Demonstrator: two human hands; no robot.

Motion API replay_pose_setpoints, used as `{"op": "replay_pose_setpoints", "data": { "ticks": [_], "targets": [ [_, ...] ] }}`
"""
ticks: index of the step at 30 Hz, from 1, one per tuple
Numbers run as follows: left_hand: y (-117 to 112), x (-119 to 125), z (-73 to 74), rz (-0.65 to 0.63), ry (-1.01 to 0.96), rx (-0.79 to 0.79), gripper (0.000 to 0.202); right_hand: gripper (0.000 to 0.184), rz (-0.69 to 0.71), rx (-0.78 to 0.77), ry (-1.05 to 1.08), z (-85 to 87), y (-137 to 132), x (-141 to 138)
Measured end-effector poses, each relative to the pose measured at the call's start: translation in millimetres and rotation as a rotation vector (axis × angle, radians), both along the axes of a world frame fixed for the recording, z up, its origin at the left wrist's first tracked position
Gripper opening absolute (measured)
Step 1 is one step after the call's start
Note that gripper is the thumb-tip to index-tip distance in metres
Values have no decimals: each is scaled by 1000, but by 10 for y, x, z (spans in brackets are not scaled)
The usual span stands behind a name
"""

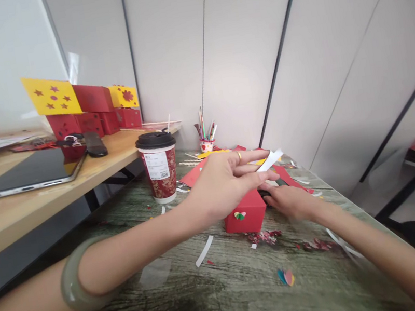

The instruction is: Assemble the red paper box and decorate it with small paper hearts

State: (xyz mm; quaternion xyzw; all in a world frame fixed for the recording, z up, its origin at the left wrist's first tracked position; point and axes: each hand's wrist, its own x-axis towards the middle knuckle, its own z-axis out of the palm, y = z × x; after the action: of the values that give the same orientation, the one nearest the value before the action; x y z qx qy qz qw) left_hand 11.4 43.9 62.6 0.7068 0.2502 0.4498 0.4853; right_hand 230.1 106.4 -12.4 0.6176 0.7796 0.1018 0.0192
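My left hand (222, 187) reaches across the middle, pinching a narrow white paper strip (271, 160) between its fingers. Just beyond and to the right, my right hand (293, 201) has its fingers at the black handle of what look like scissors (264, 193); the blades are mostly hidden. Below my left hand stands a red paper box (245, 216) with a small heart-shaped sticker in several colours on its front. Red paper (293, 179) lies behind both hands.
A red paper cup (161, 176) with a black lid stands to the left. On the wooden shelf lie a tablet (32, 170) and stacked red and yellow boxes (93, 98). A pen holder (207, 145) is at the back. Paper scraps (204, 251) and stickers (285, 277) litter the table.
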Motion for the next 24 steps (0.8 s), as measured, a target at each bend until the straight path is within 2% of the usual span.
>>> {"op": "replay_pose_setpoints", "data": {
  "ticks": [2, 5, 8, 12, 18, 24],
  "targets": [
    [-13, 12, -14, 39, 49, 76, 44, 32, 5, 20, -13, -14, -70, -34],
    [-19, 23, -54, 59, 81, 98, 47, 34, 28, 68, -34, -15, -163, -88],
    [-18, 33, -92, 45, 55, 77, 42, 30, 112, 56, -40, -2, -237, -119],
    [-23, 27, -113, 45, 52, 129, 32, 31, 170, 49, -21, -13, -275, -111],
    [-45, -11, -92, 111, 118, 125, 23, 36, 147, 17, 10, -19, -122, -88],
    [-91, -4, -72, 80, 83, 29, 20, 28, 20, -72, 20, 144, -34, 19]
  ]
}}
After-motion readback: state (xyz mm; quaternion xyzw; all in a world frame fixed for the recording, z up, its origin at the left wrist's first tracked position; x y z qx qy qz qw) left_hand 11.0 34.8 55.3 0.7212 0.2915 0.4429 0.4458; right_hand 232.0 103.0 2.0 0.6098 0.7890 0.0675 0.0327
